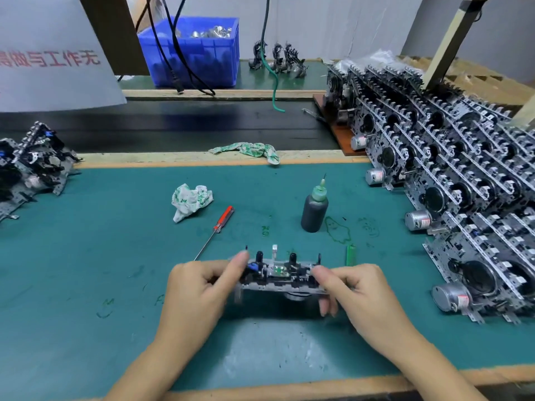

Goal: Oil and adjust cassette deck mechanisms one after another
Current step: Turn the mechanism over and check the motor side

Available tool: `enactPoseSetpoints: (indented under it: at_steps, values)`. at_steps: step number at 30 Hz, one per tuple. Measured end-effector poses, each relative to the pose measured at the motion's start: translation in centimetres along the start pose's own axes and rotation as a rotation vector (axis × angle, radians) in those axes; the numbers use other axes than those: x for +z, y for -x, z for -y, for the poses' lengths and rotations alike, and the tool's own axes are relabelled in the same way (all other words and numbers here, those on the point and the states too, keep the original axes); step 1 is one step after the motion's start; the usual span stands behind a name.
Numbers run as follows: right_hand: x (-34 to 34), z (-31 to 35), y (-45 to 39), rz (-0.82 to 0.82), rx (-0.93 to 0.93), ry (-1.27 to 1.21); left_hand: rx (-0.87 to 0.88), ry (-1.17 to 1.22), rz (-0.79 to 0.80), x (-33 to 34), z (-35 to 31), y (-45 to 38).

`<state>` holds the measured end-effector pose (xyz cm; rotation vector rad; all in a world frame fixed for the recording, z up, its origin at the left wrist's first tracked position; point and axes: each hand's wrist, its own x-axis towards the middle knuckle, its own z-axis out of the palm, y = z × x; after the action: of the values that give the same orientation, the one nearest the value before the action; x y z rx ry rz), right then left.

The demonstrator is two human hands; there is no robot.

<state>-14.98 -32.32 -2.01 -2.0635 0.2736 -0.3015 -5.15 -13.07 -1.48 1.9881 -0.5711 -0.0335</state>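
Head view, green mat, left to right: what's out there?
Small pile of mechanisms → crumpled cloth → red-handled screwdriver → left hand → held cassette mechanism → oil bottle → right hand → stacked mechanisms.

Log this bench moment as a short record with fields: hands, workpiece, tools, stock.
hands: left hand and right hand grip opposite ends of one mechanism
workpiece: cassette deck mechanism, held just above the green mat
tools: oil bottle upright; red-handled screwdriver lying on the mat, both untouched
rags: crumpled cloth on the mat, another at the far edge
stock: stacked mechanisms at right, smaller pile at left
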Motion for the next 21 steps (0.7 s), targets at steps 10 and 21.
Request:
enactPoseSetpoints:
  at_steps: [10,21]
  values:
    - [0.4,1.9,-1.5,0.079,0.193,0.010,-0.307,-0.157,0.064,-1.0,-0.8,-2.0]
    - [-0.7,0.4,-1.1,0.072,-0.073,0.129,0.163,-0.384,-0.054,-2.4,-1.8,-2.2]
